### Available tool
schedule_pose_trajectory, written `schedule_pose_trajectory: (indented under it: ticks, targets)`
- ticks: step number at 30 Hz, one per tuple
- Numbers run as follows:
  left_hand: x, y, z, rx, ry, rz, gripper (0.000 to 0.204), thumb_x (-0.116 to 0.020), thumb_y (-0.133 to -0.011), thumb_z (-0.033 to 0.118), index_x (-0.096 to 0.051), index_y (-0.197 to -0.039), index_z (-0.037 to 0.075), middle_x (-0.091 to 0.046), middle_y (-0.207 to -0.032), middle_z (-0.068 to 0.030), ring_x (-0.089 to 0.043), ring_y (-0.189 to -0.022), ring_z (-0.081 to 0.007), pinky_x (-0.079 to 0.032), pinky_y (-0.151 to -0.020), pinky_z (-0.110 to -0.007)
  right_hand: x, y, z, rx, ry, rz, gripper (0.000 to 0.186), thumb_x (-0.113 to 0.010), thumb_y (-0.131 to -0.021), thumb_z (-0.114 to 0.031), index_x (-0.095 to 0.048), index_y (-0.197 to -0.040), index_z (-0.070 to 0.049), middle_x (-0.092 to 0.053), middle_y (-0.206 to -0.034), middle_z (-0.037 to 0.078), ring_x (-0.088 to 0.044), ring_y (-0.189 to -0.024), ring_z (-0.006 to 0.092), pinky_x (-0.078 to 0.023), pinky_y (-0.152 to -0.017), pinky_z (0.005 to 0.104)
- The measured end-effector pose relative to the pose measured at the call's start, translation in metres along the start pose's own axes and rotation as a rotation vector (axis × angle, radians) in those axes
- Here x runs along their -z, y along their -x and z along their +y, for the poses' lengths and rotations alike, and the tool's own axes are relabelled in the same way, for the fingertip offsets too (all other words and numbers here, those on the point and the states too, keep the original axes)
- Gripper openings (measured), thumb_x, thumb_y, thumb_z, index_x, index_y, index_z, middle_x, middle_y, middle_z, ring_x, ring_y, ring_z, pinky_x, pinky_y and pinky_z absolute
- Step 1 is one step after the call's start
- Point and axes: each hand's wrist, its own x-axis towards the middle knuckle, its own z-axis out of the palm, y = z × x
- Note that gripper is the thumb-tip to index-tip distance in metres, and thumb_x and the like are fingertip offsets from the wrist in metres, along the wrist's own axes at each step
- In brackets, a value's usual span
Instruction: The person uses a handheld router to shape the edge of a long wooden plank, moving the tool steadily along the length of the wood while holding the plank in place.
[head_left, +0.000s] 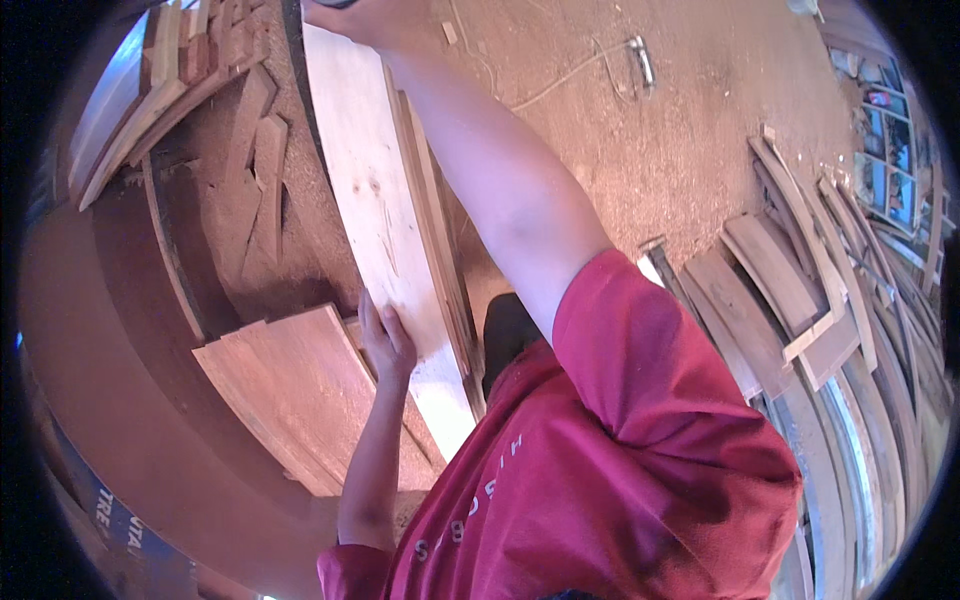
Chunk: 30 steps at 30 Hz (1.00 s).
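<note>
A long pale plank (pixel 365 185) with knots runs from the top of the view toward my body, with further strips under its right side. My left hand (pixel 390 335) grips the plank's left edge about midway, thumb on top. My right arm reaches to the far end, where my right hand (pixel 345 18) is at the top edge of the view on a small dark thing, too cut off to make out. Below the plank on the left lies a flat reddish board (pixel 270 390).
Stacked boards (pixel 160 80) and short offcuts (pixel 265 180) lie at left. The sawdust-covered floor (pixel 660 160) holds a metal tool (pixel 643 62) with a hose or cord. Many boards (pixel 760 300) crowd the right. A dark brown curved panel (pixel 95 350) fills the far left.
</note>
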Motion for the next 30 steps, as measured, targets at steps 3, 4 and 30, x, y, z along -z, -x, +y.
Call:
schedule_pose_trajectory:
  ticks: [3,4,30]
  targets:
    - [0.002,0.001,0.001,0.050,0.013,-0.041,0.053,-0.041,-0.111,0.031,-0.049,-0.146,-0.008,-0.053,-0.146,-0.0323,-0.049,-0.138,-0.0485,-0.038,-0.116,-0.051,-0.006,-0.004,0.010,-0.002,-0.009,-0.011,0.083,-0.097,-0.059,-0.039,-0.062,-0.126,-0.004,-0.070,-0.104,0.019,-0.071,-0.094,0.0409,-0.058,-0.079,0.0508]
    - [0.000,0.003,-0.005,0.047,-0.009,-0.030,0.053,-0.043,-0.110,0.029,-0.049,-0.146,-0.009,-0.053,-0.147,-0.0323,-0.049,-0.138,-0.0488,-0.038,-0.117,-0.051,-0.009,-0.006,0.012,-0.032,0.007,-0.035,0.082,-0.097,-0.059,-0.038,-0.062,-0.125,-0.004,-0.070,-0.105,0.019,-0.070,-0.094,0.0411,-0.058,-0.079,0.0507]
    - [0.008,-0.001,0.015,0.070,-0.079,0.063,0.055,-0.045,-0.109,0.035,-0.056,-0.142,-0.008,-0.060,-0.139,-0.0337,-0.062,-0.124,-0.0512,-0.053,-0.102,-0.052,-0.125,-0.116,0.110,-0.070,-0.010,-0.090,0.072,-0.093,-0.065,-0.033,-0.066,-0.126,-0.005,-0.074,-0.104,0.021,-0.073,-0.096,0.0418,-0.059,-0.083,0.0495]
